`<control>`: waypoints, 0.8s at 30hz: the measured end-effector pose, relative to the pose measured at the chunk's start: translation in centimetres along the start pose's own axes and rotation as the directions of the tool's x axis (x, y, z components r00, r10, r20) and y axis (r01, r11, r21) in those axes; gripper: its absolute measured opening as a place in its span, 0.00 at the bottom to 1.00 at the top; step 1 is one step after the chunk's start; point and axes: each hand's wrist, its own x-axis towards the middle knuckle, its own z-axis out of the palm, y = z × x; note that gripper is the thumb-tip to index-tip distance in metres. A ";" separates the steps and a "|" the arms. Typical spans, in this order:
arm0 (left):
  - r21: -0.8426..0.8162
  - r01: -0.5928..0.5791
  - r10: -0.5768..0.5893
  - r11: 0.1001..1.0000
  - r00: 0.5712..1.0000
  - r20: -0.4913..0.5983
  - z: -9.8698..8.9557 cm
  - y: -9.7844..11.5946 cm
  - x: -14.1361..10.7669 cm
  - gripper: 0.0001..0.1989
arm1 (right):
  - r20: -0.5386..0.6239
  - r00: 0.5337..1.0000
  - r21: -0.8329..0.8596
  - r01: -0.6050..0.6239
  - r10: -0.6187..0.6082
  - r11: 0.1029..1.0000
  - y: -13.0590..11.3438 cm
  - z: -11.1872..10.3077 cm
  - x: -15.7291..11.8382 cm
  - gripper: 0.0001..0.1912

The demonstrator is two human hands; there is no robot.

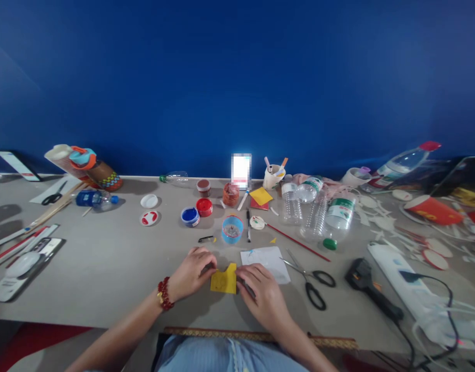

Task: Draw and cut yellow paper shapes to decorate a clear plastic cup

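Observation:
A piece of yellow paper with a notch cut from its top edge lies low over the table in front of me. My left hand pinches its upper left corner, and a bracelet of dark red beads circles that wrist. On the opposite side, the fingers of my right hand close on the paper's right edge; the thumb is partly hidden. Right beside that hand, a white sheet lies partly beneath open scissors with black handles. A small yellow scrap rests farther back.
Beyond my hands stand a blue-rimmed cup, a red paint jar and a blue paint jar. A long red paintbrush lies to the right, before several plastic bottles. Farther right are a glue gun and a power strip.

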 end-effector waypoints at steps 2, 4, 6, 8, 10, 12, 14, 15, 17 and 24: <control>-0.040 0.020 -0.021 0.999 1.000 -0.005 0.1 0.1 -0.1 0.05 | 0.007 1.000 -0.007 -0.014 0.014 1.000 -0.1 0.0 -0.1 0.12; -0.103 0.050 -0.052 0.993 0.999 -0.009 0.1 0.3 -0.2 0.05 | 0.010 0.999 -0.018 -0.039 0.039 0.999 -0.1 0.2 -0.2 0.13; -0.184 0.095 -0.097 0.978 0.995 -0.003 0.0 0.4 -0.2 0.05 | 0.005 0.997 -0.022 -0.073 0.073 0.997 -0.1 0.3 -0.3 0.15; -0.265 0.137 -0.139 0.954 0.990 0.008 0.0 0.4 -0.2 0.05 | 0.000 0.995 -0.012 -0.103 0.103 0.995 0.0 0.6 -0.6 0.16; -0.329 0.164 -0.172 0.930 0.985 0.003 -0.1 0.4 -0.1 0.05 | -0.001 0.992 0.006 -0.128 0.128 0.992 0.0 0.8 -0.8 0.16; -0.363 0.179 -0.199 0.915 0.980 -0.018 0.0 0.4 0.0 0.05 | 0.009 0.988 0.035 -0.158 0.157 0.987 -0.1 1.0 -0.9 0.16; -0.371 0.186 -0.217 0.910 0.975 -0.044 0.1 0.5 0.1 0.04 | 0.022 0.979 0.091 -0.206 0.204 0.974 -0.2 1.2 -1.1 0.16; -0.372 0.188 -0.222 0.909 0.974 -0.052 0.2 0.5 0.1 0.04 | 0.028 0.972 0.127 -0.233 0.231 0.964 -0.3 1.3 -1.1 0.17; -0.384 0.196 -0.232 0.902 0.971 -0.049 0.3 0.6 0.1 0.05 | 0.032 0.960 0.198 -0.278 0.277 0.940 -0.5 1.5 -1.2 0.17; -0.527 0.278 -0.342 0.803 0.939 -0.026 0.8 0.3 0.0 0.07 | 0.007 0.948 0.277 -0.306 0.317 0.911 -0.8 2.0 -1.4 0.14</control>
